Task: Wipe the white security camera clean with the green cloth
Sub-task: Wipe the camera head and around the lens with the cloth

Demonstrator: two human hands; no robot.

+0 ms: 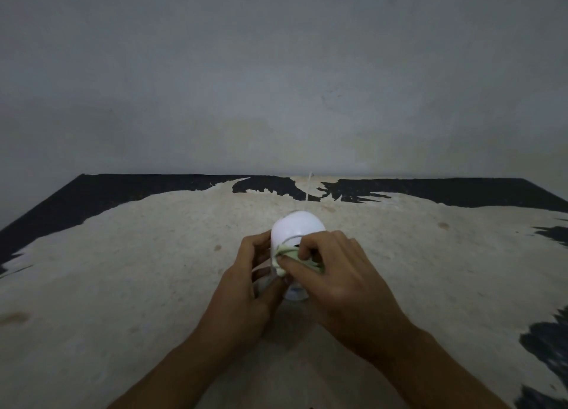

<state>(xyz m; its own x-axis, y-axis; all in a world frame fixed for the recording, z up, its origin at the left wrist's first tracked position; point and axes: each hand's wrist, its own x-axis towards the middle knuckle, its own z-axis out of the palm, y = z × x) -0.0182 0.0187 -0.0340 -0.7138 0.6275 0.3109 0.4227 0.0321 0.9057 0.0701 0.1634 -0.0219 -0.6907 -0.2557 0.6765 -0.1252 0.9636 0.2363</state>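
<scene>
The white security camera (296,227) stands upright in the middle of the table, its round head showing above my hands. My left hand (246,288) grips its left side and lower body, holding it steady. My right hand (341,276) presses the bunched pale green cloth (284,256) against the front of the camera head, fingers closed on the cloth. Most of the cloth and the camera's front and base are hidden by my hands.
A thin white cable (308,187) runs from the camera back to the wall. The table top (123,270) is worn beige with black patches along the far edge and right side. A grey wall (276,85) rises right behind the table.
</scene>
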